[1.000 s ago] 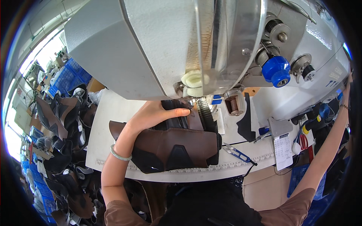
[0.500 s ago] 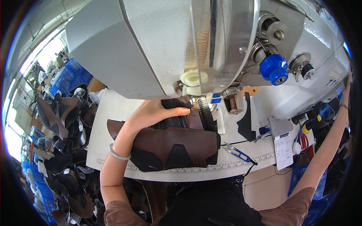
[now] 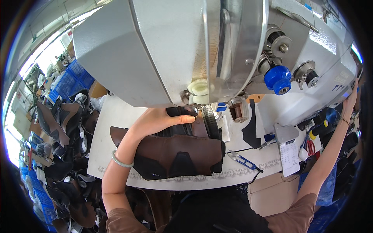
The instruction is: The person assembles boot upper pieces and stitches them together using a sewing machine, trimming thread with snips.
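Observation:
A brown and black leather boot upper (image 3: 176,149) lies on the sewing machine's white bed, its far part under the needle area. My left hand (image 3: 155,121) grips that far part, thumb stretched across black material just left of the needle; its other fingers are largely hidden. The sewing machine (image 3: 167,50) fills the upper middle. At the far right, my right hand (image 3: 351,97) reaches up to the end of the machine; its fingers are too hidden at the rim to read.
Blue thread snips (image 3: 243,158) lie right of the upper. A black cut piece (image 3: 251,130), a paper tag (image 3: 290,157) and red-handled scissors (image 3: 310,146) are farther right. Piled shoe uppers (image 3: 70,163) and blue crates (image 3: 74,79) stand at left.
The view has shifted slightly, so the machine sits a little lower. My left hand stays on the upper, and my right hand stays by the machine's right end.

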Demonstrator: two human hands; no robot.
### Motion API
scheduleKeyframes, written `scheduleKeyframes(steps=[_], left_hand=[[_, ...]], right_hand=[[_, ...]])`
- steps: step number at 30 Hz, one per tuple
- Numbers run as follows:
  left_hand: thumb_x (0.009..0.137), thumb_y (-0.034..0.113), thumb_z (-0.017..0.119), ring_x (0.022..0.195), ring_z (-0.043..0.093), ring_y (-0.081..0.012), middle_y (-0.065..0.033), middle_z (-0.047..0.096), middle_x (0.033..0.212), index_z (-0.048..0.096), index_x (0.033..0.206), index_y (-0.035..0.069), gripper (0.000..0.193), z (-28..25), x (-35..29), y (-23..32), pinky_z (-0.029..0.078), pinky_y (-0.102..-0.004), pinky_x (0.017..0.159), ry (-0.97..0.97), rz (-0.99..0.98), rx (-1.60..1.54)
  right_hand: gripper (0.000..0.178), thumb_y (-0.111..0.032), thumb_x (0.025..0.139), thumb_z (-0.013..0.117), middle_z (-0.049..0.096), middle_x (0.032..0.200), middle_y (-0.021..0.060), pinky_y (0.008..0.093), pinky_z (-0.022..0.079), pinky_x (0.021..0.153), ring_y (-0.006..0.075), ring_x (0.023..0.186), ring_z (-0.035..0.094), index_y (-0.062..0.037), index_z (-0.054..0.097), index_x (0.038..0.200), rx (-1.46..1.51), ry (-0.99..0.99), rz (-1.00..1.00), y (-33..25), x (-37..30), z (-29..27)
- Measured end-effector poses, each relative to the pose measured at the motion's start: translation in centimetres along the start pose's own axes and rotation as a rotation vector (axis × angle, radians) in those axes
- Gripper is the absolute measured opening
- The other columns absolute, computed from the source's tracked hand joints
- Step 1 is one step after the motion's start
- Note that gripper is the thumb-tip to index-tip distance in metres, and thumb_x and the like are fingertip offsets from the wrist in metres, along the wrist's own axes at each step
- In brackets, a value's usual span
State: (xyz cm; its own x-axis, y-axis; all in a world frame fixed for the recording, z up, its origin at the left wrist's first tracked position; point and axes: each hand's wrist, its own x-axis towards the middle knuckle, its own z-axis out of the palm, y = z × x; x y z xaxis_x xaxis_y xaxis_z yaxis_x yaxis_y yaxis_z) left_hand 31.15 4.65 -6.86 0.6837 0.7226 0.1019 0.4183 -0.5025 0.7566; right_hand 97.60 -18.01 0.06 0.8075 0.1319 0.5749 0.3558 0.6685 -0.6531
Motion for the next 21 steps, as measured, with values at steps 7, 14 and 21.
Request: scheduleKeyframes(steps=[7, 14, 21], left_hand=[[0.078, 0.040, 0.068, 0.091, 0.054, -0.0141, -0.0073, 0.062, 0.097, 0.061, 0.103, 0.001, 0.047, -0.3, 0.2, 0.2, 0.043, -0.0284, 0.083, -0.090, 0.033, 0.043], [0.071, 0.049, 0.073, 0.082, 0.057, -0.0187, -0.0115, 0.062, 0.086, 0.059, 0.100, -0.006, 0.063, 0.1, -0.3, 0.2, 0.045, -0.0309, 0.078, -0.033, -0.035, 0.016], [0.071, 0.049, 0.073, 0.080, 0.057, -0.0178, -0.0098, 0.063, 0.086, 0.063, 0.097, -0.003, 0.058, -0.1, -0.7, 0.7, 0.046, -0.0311, 0.077, 0.007, -0.035, 0.018]], right_hand=[[0.033, -0.028, 0.093, 0.051, 0.057, 0.099, 0.0066, 0.0284, 0.041, 0.083, 0.0155, 0.087, 0.054, 0.0008, 0.061, 0.105, -0.867, 0.165, -0.572, -7.5, -10.8, 4.9], [0.022, -0.021, 0.091, 0.053, 0.061, 0.078, 0.0062, 0.0241, 0.044, 0.070, 0.0117, 0.074, 0.058, -0.0010, 0.062, 0.090, -0.219, -1.027, 0.422, -2.8, -42.5, 20.5], [0.031, -0.029, 0.091, 0.056, 0.059, 0.076, -0.0013, 0.0192, 0.041, 0.060, 0.0023, 0.070, 0.050, 0.0021, 0.062, 0.093, 0.119, -1.090, 0.998, -2.0, -44.3, 24.3]])
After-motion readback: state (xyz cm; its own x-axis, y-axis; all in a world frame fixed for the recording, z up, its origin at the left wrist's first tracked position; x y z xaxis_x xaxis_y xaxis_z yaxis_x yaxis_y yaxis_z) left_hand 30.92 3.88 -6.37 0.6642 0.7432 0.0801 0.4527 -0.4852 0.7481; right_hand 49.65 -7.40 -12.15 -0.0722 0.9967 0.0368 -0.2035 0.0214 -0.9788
